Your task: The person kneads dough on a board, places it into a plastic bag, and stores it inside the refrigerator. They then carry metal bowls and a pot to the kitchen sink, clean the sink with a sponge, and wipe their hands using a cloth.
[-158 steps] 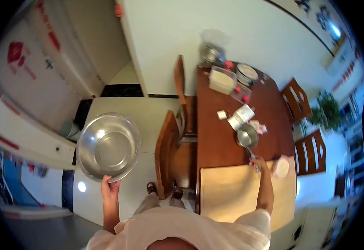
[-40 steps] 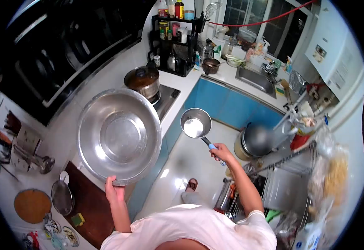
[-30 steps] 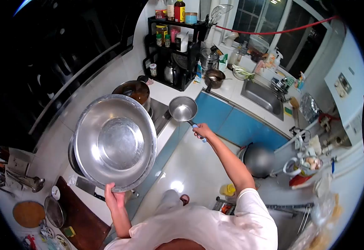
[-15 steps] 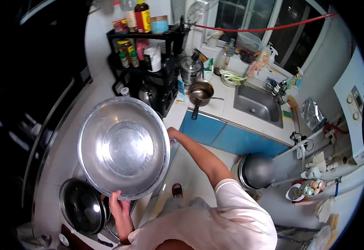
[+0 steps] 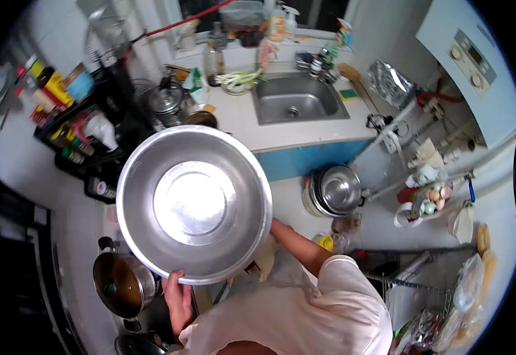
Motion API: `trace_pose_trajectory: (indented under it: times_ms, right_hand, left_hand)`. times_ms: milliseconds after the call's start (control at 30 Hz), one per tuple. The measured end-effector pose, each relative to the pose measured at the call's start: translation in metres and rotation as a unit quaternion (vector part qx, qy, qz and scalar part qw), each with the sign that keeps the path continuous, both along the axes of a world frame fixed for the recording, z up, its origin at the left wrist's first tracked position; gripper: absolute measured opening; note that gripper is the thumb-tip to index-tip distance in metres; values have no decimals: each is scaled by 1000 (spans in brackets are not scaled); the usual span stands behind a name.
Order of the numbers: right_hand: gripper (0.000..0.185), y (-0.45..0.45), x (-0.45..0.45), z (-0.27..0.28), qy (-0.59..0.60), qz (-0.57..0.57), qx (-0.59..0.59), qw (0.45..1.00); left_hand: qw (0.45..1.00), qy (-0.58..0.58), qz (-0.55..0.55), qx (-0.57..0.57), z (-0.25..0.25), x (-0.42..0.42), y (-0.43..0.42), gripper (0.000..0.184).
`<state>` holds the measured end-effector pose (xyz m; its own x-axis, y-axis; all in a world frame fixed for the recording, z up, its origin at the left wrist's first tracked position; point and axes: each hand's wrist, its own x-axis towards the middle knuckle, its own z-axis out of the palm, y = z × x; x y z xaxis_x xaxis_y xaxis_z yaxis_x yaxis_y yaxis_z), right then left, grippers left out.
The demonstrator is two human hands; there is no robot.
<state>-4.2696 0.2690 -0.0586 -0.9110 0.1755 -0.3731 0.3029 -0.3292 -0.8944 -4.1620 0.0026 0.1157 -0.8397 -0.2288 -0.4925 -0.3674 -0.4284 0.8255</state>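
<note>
A wide, shiny metal basin [image 5: 136, 201] is held in front of me with its open side facing up. Nothing shows inside it except bright reflections. My left hand [image 5: 177, 294] grips the near rim, thumb over the edge and fingers underneath. At the right side of the rim is my right hand [image 5: 279, 229], closed against the basin, its fingers mostly hidden by the metal. Below and left of the basin, a pot [image 5: 122, 284] with brown liquid stands on the stove side.
Beyond the basin are a counter [image 5: 234, 124], a metal sink [image 5: 300, 99] and a bowl of green onions [image 5: 237, 83]. A black rack [image 5: 68, 130] holds bottles on the left. Stacked metal pots [image 5: 336, 192] stand on the floor at right, near a wire rack [image 5: 411, 281].
My view has turned right, shifting the sink and rack leftward. The basin has moved right relative to the stove, uncovering the pot of brown liquid. Both hands stay at its rim.
</note>
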Motion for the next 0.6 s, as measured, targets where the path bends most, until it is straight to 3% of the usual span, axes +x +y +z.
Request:
trace_pose_trajectory:
  times_ms: [67,133,200,233,300,367,400,500,600]
  right_hand:
    - [33,64,46,21,-7,-122,-47,991]
    - [62,124,97,40,87,-132,-118,980]
    - [71,167,139,53,84,-151,-105,979]
    - [68,185,158,35,97,-153,-114,977]
    - [57,207,180,9,7,-175,-38,984]
    - [46,233,195,-26,-168,-83,141,972]
    - [26,232,186,-24,-160,-195,107,962]
    - [15,280,198,-106,-232,-290,-31,928]
    - [17,322,190,-185,-317,-409,-30,855]
  left_hand:
    - [997,-52,-51,22,7,-21,35,37]
    - [989,-49,-137,27,-15,-38,65,36]
    - [973,-13,-229,38,-54,-56,100,34]
    - [971,-28,-234,48,-70,-63,124,34]
    - [937,-88,-337,14,-109,-80,168,38]
    - [916,-128,-379,11,-145,-94,220,46]
    - [900,-155,-409,7,-159,-101,247,51]
    - [848,-186,-495,38,-217,-125,318,68]
    - [860,-98,-489,-104,-242,-132,385,75]
